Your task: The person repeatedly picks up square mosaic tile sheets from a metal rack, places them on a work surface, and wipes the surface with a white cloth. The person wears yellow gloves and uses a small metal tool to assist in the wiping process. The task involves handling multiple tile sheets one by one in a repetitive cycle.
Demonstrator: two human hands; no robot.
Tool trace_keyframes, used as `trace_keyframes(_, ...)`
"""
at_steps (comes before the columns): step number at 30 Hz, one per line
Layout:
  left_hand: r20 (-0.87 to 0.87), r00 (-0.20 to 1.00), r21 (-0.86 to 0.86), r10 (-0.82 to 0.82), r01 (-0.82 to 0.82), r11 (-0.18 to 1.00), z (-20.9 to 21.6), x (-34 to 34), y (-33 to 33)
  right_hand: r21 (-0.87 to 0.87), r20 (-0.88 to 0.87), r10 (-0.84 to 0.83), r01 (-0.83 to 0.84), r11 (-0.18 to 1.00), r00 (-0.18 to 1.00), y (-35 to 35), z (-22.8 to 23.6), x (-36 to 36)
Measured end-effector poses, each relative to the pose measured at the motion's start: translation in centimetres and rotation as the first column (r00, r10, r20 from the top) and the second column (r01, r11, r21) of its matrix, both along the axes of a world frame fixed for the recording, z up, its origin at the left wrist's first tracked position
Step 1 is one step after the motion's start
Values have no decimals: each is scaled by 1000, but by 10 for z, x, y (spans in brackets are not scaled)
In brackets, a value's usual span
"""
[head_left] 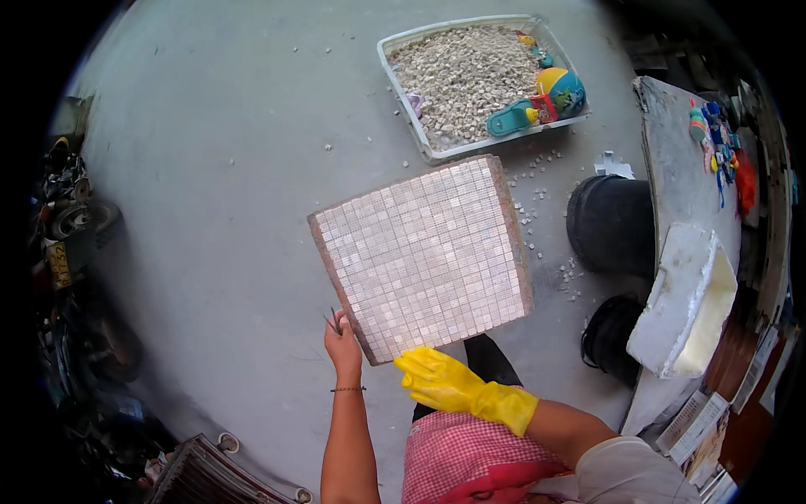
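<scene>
A square board [519,260] with a grid of small whitish mosaic tiles [420,256] sits in front of me, turned slightly, its rim brown and rough. My left hand [339,338] is bare and closed around a thin dark two-pronged tool, apparently tweezers [332,317], beside the board's lower left edge. My right hand [437,376] wears a yellow rubber glove. Its fingers reach out over the board's near edge by the lowest tiles, and nothing shows in them. What supports the board from below is hidden.
Beyond the board stands a white plastic tub [428,154] of loose tile cubes, with a ball and toys. Stray cubes [537,197] dot the grey floor. Black buckets [609,223], a foam box [672,302] and a tabletop [672,160] line the right; a motorbike [75,218] stands left.
</scene>
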State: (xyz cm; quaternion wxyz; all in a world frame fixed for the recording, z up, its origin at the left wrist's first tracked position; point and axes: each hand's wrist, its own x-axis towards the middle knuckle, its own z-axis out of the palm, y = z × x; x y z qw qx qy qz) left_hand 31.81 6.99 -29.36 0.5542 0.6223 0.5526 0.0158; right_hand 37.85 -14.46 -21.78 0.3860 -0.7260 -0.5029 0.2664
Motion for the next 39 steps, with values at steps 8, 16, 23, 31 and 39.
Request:
trace_keyframes(8,-317,943,364,-98,217,906,0,20,-13,-270,-185,-358,303,914,915,-76,32,23)
trace_keyframes(16,-233,972,347,3,80,934,-6,17,-15,-567,-395,-721,467,679,569,-101,29,27)
trace_keyframes(23,-284,955,357,-82,185,915,4,24,-19,-565,-497,-805,583,584,324,-97,23,38)
trace_keyframes(31,-166,986,245,27,15,969,-9,5,-13,-626,-565,-805,542,560,179,-108,15,40)
trace_keyframes(39,239,913,-378,332,-228,897,3,-5,-25,-807,-446,-891,394,440,83,-127,65,70)
